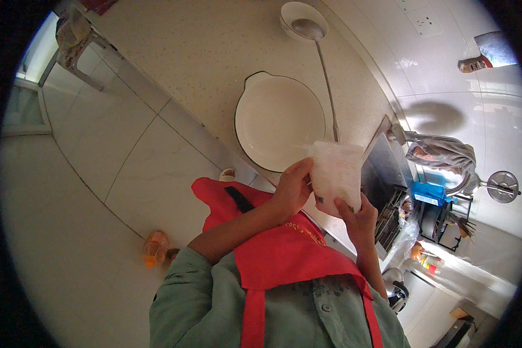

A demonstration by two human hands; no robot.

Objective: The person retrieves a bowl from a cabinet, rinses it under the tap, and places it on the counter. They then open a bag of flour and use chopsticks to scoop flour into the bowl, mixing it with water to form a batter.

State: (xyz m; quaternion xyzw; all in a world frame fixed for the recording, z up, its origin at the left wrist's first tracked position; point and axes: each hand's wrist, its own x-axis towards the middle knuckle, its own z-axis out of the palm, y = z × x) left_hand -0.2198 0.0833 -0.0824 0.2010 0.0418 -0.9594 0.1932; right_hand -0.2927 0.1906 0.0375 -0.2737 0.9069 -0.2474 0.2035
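Observation:
Between my two hands is a whitish soft packet [337, 174], with faint print on it. My left hand [293, 187] pinches its left edge. My right hand [359, 219] grips its lower right corner, thumb on the near face. Just beyond the packet, a wide white basin [280, 122] with a dark rim and a spout-like lip sits on the speckled counter [191, 56]. The packet's upper left corner is at or over the basin's near right rim. Nothing shows inside the basin.
A white bowl [296, 13] at the back holds a long-handled ladle [326, 82], its handle reaching towards the packet. To the right are a metal sink [385, 161], a grey cloth [443, 154] and a blue bottle [428, 193]. An orange-capped bottle [155, 248] stands on the floor.

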